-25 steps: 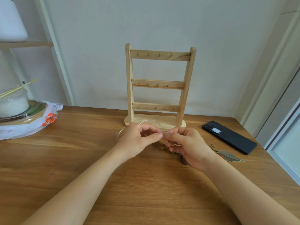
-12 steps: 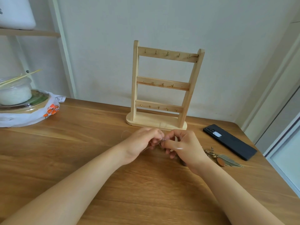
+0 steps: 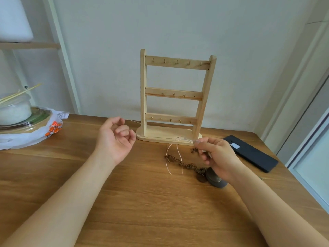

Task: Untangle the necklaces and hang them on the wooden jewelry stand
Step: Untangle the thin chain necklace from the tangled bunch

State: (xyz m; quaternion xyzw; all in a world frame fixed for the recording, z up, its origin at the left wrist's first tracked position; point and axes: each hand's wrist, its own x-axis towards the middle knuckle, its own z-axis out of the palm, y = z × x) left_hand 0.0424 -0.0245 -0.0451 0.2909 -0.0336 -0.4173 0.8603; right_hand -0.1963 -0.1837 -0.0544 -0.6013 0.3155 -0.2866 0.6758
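Got the thin chain [image 3: 160, 137] stretched sideways just in front of the stand [image 3: 143, 86], pinched by the right hand [image 3: 217, 157] and, looks like, by the left hand [image 3: 114, 139] too, its slack sagging beside the dark chain [image 3: 185, 164], nearer the right.

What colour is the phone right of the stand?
Black phone with a pale patch; the head view shows it best.

A thin necklace [image 3: 160, 137] ran taut between the two hands, just in front of the base of the wooden stand [image 3: 144, 86]. The left hand [image 3: 114, 139] pinched one end with curled fingers. The right hand [image 3: 216, 157] pinched the other, and a loop of it hung toward the table [image 3: 142, 202]. A dark necklace [image 3: 185, 164] lay beside the right hand, with a black phone [image 3: 249, 152] further right.
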